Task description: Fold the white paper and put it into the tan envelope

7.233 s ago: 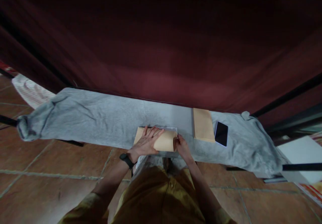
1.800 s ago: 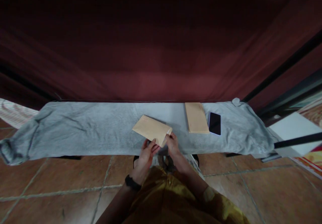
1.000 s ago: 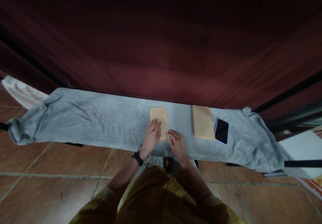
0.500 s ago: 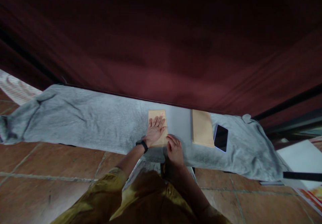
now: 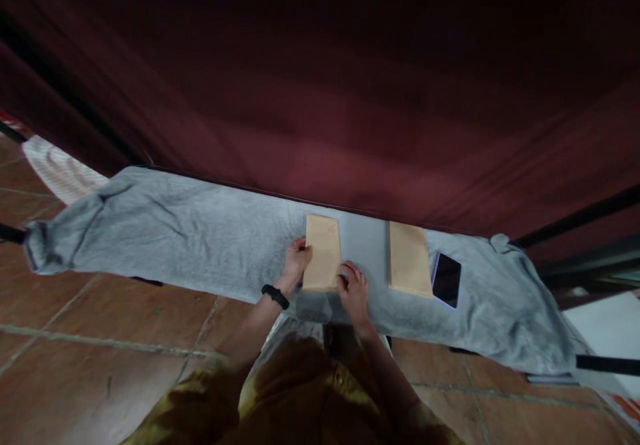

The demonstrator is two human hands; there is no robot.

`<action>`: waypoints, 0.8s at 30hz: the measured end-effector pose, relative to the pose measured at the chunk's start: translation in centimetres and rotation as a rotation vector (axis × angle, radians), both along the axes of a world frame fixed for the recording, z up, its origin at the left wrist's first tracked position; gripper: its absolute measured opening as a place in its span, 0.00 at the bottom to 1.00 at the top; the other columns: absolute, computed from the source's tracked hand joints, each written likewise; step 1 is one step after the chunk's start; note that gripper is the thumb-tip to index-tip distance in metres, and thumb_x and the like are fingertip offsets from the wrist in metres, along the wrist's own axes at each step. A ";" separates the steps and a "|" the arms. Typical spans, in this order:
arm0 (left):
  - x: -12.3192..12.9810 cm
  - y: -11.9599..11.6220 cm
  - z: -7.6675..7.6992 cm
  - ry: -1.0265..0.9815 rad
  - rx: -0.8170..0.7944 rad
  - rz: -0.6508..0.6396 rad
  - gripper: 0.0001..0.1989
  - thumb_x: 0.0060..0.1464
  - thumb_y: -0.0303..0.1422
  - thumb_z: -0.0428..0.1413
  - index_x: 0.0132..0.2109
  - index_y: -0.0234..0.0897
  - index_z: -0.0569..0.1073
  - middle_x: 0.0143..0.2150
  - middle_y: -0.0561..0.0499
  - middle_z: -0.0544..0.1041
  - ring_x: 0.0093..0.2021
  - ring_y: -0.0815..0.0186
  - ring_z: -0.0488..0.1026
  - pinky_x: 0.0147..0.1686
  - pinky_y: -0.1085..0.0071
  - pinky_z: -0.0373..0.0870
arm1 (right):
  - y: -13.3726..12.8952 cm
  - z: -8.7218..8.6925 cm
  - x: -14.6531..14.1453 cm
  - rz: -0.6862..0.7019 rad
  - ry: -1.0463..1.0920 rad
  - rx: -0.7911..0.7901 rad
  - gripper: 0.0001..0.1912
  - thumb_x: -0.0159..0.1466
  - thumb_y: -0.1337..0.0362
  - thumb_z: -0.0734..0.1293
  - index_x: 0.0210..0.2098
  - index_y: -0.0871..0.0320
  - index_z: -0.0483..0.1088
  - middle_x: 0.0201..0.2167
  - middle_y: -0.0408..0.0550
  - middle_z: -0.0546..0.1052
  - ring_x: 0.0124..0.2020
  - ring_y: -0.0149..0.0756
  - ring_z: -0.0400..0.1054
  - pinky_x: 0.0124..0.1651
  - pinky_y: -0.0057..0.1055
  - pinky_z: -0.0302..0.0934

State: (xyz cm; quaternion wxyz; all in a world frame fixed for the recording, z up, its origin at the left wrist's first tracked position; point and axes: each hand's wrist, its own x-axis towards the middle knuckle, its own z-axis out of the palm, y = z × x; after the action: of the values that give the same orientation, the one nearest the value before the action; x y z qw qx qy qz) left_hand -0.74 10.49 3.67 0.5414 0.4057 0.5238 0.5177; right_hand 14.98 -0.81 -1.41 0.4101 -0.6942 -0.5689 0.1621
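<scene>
A tan paper envelope (image 5: 323,251) with small reddish marks near its upper right corner lies flat in front of me. My left hand (image 5: 297,258), a black band on its wrist, has thumb and fingers closed on the envelope's left edge. At the lower right edge is my right hand (image 5: 355,291), its fingers curled in and pressed together against the envelope. Its fingertips are partly hidden, but they appear to pinch that edge. Farther right lies a stack of similar tan envelopes (image 5: 410,258), touched by neither hand.
A phone (image 5: 447,279) with a dark screen lies just right of the stack. Grey cloth (image 5: 200,231) covers the long narrow table. Behind it hangs a dark red curtain (image 5: 325,131). Tiled floor (image 5: 125,338) shows in front, and a white board (image 5: 607,325) stands at far right.
My left hand has lifted off the envelope's face, where it lay flat, and moved to its left edge. My right hand stays at the lower right edge. The view has shifted slightly.
</scene>
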 end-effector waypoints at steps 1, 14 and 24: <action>0.0 -0.4 0.3 -0.018 0.006 -0.016 0.14 0.45 0.36 0.64 0.40 0.36 0.77 0.29 0.53 0.77 0.30 0.64 0.74 0.32 0.70 0.69 | 0.1 0.0 0.3 0.004 0.087 0.013 0.18 0.70 0.59 0.61 0.55 0.54 0.73 0.57 0.54 0.77 0.58 0.46 0.69 0.62 0.47 0.61; -1.5 -3.8 0.0 0.000 0.114 -0.192 0.20 0.52 0.50 0.62 0.41 0.39 0.74 0.36 0.50 0.82 0.34 0.64 0.76 0.40 0.68 0.74 | 0.3 1.4 -0.2 0.080 0.326 -0.038 0.13 0.69 0.55 0.60 0.40 0.51 0.74 0.36 0.46 0.82 0.38 0.41 0.76 0.43 0.34 0.70; -1.8 -3.2 -2.2 0.263 0.161 -0.245 0.18 0.56 0.48 0.56 0.40 0.37 0.77 0.37 0.49 0.82 0.37 0.61 0.76 0.40 0.67 0.73 | 0.7 0.8 0.4 0.024 0.264 -0.050 0.12 0.67 0.55 0.60 0.33 0.51 0.70 0.33 0.47 0.79 0.39 0.41 0.73 0.48 0.36 0.67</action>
State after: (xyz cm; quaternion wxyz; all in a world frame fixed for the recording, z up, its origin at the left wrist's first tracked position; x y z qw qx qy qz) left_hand -2.58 7.24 1.46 0.4932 0.5724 0.4936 0.4306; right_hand 15.35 -0.15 -0.63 0.4620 -0.6700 -0.5139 0.2711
